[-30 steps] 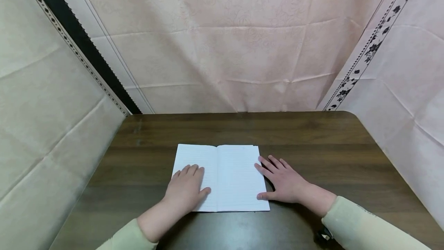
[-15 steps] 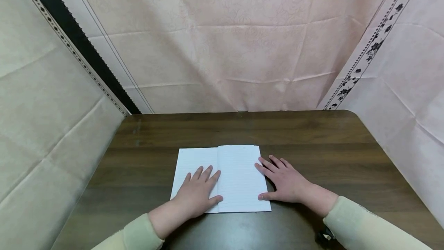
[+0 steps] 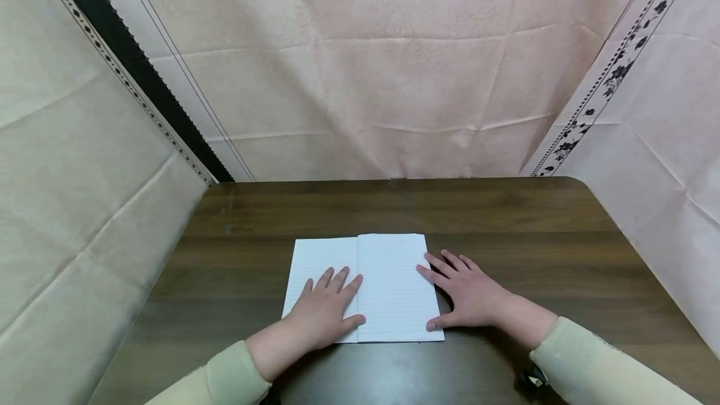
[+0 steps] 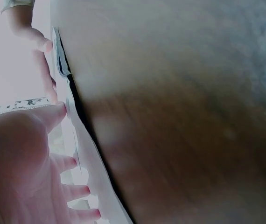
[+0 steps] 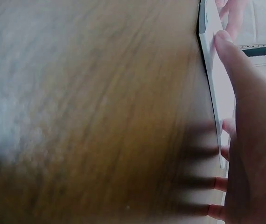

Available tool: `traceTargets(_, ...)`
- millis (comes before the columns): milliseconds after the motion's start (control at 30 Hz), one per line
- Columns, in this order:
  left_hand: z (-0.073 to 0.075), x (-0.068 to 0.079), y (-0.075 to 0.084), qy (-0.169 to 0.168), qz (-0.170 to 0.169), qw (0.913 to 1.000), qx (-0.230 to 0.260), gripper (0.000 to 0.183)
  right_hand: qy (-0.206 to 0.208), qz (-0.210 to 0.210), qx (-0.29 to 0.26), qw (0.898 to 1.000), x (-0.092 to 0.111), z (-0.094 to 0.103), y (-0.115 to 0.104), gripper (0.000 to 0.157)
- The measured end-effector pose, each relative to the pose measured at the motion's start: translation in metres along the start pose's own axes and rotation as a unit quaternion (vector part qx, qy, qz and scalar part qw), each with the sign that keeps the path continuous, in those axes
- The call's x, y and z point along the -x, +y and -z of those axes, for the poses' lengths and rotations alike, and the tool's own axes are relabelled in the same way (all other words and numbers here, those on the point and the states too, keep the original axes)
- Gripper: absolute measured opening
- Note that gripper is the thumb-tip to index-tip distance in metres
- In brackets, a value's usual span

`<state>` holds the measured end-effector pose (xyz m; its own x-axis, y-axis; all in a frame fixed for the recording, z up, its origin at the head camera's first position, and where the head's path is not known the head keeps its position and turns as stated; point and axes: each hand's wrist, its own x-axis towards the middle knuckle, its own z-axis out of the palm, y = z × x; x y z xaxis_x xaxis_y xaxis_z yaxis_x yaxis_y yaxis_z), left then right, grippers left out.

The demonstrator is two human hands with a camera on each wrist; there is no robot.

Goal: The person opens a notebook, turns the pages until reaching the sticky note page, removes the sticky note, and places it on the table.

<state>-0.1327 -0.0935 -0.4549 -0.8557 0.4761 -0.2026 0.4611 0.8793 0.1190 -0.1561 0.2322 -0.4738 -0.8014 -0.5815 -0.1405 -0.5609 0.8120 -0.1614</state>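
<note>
An open notebook with lined white pages lies flat on the wooden table, its centre fold running away from the person. Spread fingers of my left hand rest on the left page, with fingertips and thumb close to the fold. My right hand lies at the right edge of the notebook, its thumb and nearest fingertips on the page margin and the other fingers over the table. The left wrist view shows the notebook's edge beneath the left fingertips. In the right wrist view, the right thumb touches the page near the corner.
The brown wooden table extends around the notebook. Pale patterned cloth hangs behind it, with more cloth along both sides. A small black object shows beneath the right sleeve.
The left hand has moved right across the left page towards the fold, and its fingers have spread. The right hand stays at the right edge, its thumb slightly lower.
</note>
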Motion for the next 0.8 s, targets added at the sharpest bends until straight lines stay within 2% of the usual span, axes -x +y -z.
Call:
traceTargets(433, 0.0012, -0.001, 0.002, -0.013, -0.001, 0.9999, -0.009, 0.076, 0.003, -0.005, -0.003, 1.0, 0.001, -0.0014, -0.0007, 0.112)
traceTargets(800, 0.0003, -0.0023, 0.0025, -0.009, 0.0, 0.9999, -0.01, 0.076, 0.005, -0.013, -0.005, 1.0, -0.0016, -0.0007, -0.0025, 0.112)
